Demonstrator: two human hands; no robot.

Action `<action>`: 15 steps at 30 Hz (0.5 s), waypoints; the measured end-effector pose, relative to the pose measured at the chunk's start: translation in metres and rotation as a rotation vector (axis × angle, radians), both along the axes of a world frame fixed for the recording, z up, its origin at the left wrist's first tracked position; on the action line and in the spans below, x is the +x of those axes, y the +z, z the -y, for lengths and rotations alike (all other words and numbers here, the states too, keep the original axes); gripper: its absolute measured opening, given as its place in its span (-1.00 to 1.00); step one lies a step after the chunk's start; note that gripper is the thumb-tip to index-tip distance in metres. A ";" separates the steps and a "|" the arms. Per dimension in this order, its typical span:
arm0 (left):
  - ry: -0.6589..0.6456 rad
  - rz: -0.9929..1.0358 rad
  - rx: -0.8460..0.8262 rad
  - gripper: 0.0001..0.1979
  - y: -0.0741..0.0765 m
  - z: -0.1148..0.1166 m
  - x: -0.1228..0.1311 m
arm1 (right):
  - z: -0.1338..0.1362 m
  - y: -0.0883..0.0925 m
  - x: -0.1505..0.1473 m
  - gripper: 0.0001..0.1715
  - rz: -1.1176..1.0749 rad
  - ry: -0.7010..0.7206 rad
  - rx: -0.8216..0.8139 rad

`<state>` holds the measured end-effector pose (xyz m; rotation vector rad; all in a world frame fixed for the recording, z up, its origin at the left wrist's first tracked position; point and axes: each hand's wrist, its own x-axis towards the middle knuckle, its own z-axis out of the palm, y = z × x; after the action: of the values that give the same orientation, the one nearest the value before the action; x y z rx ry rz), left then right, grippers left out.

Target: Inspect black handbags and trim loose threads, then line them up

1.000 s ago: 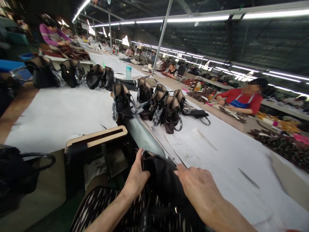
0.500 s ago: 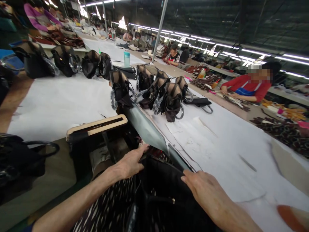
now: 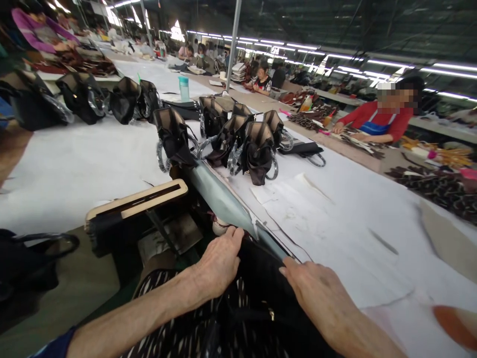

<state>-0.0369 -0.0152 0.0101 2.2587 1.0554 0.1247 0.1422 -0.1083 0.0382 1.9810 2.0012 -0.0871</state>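
Note:
A black handbag (image 3: 274,293) lies across my lap, with a small gold-coloured metal fitting (image 3: 272,314) on it. My left hand (image 3: 220,259) pinches the bag's far upper edge, fingers closed. On the right, my right hand (image 3: 315,286) grips the same edge close to the table's side, its thumb and fingers closed round the black material. The bag's lower part blends into my dark patterned clothing (image 3: 179,308), so its outline there is hard to make out.
A padded slotted frame (image 3: 137,201) stands left of my hands. Several black bags (image 3: 257,154) with wrapped handles stand on the white-covered table (image 3: 328,223). Another dark bag (image 3: 30,268) lies at the left. A bottle (image 3: 184,89) stands farther back. A person in red (image 3: 376,122) works across the table.
My left hand has moved slightly right, nearer the right hand, and its fingers have closed on the bag's edge. The right hand keeps its hold. The camera view has turned a little.

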 end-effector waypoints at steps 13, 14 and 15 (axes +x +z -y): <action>-0.252 0.092 0.096 -0.63 -0.011 -0.012 -0.010 | -0.009 -0.006 0.018 -0.73 -0.038 -0.091 -0.054; -0.238 0.083 0.091 -0.64 -0.012 -0.012 -0.009 | -0.010 -0.007 0.018 -0.73 -0.037 -0.088 -0.047; -0.224 0.072 0.084 -0.64 -0.012 -0.012 -0.009 | -0.010 -0.008 0.018 -0.73 -0.035 -0.081 -0.040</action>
<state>-0.0455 -0.0033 -0.0022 2.4124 0.7667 0.1570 0.1606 -0.0981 0.0306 2.0495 1.9250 -0.1804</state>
